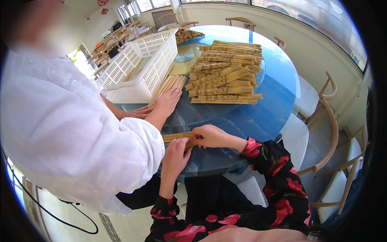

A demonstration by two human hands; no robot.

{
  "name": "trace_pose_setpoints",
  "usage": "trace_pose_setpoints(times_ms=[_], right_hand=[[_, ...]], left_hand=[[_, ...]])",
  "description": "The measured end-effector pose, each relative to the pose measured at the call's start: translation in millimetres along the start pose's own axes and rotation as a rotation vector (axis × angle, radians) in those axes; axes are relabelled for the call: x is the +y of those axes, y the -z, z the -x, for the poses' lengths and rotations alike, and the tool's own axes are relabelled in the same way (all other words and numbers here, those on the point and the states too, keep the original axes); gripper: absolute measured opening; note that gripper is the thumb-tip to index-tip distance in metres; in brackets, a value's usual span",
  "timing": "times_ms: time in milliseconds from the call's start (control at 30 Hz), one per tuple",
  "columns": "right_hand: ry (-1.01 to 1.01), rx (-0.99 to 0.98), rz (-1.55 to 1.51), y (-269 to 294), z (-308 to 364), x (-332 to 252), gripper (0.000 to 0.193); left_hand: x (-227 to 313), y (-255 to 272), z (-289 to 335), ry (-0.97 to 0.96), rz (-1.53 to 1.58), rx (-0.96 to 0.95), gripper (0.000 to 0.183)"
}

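Observation:
At the near edge of the blue round table, my left hand (176, 156) has its fingers closed on a tan printed paper chopstick sleeve (189, 144). My right hand (210, 136) pinches the same sleeve at its right end, fingertips close to those of the left. Another flat strip of printed paper sleeve (174, 137) lies just beyond my left fingers, partly behind them. Whether a chopstick is inside the held sleeve is hidden by my fingers. Farther off, a large heap of filled-looking paper chopstick sleeves (225, 76) is stacked on the table.
A co-worker in a white shirt (76, 133) stands at my left, hands on loose wooden chopsticks (171, 82). Beyond them is a white slatted plastic basket (155, 68) holding a few sticks. Another sleeve pile (187, 35) lies at the back. Wooden chairs (328, 137) stand to the right.

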State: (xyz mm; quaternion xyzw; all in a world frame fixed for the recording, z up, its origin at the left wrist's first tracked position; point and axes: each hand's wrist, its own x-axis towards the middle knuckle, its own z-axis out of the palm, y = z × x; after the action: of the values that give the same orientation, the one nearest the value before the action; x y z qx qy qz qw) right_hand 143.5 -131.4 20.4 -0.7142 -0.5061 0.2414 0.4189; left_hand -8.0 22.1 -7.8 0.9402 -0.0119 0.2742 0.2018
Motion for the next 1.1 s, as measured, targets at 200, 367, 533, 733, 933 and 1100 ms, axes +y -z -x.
trace_pose_setpoints(times_ms=[200, 367, 533, 733, 933, 1100], right_hand=[[-0.021, 0.001, -0.107, -2.7, -3.9, -2.9, 0.011], [-0.137, -0.015, -0.258, -3.5, -0.2, 6.3, 0.01], [-0.137, -0.037, -0.345, -5.3, -3.7, 9.9, 0.007], [-0.123, -0.063, -0.346, -3.5, -5.1, 10.0, 0.006], [-0.143, -0.068, -0.368, -2.0, -4.5, 11.2, 0.006], [-0.113, -0.11, -0.367, -3.4, -7.5, 13.2, 0.007]], left_hand=[[1.4, 6.1, 1.1, -0.044, -0.032, 0.054, 0.036], [-0.3, -0.9, 0.5, -0.06, -0.002, 0.041, 0.036], [1.1, 3.5, 2.2, -0.035, 0.008, 0.053, 0.034], [-0.3, 3.9, 2.5, -0.032, 0.015, 0.053, 0.033], [2.7, 5.7, -0.9, -0.044, 0.054, 0.056, 0.033], [-2.2, 4.5, 4.0, -0.035, 0.053, 0.065, 0.031]])
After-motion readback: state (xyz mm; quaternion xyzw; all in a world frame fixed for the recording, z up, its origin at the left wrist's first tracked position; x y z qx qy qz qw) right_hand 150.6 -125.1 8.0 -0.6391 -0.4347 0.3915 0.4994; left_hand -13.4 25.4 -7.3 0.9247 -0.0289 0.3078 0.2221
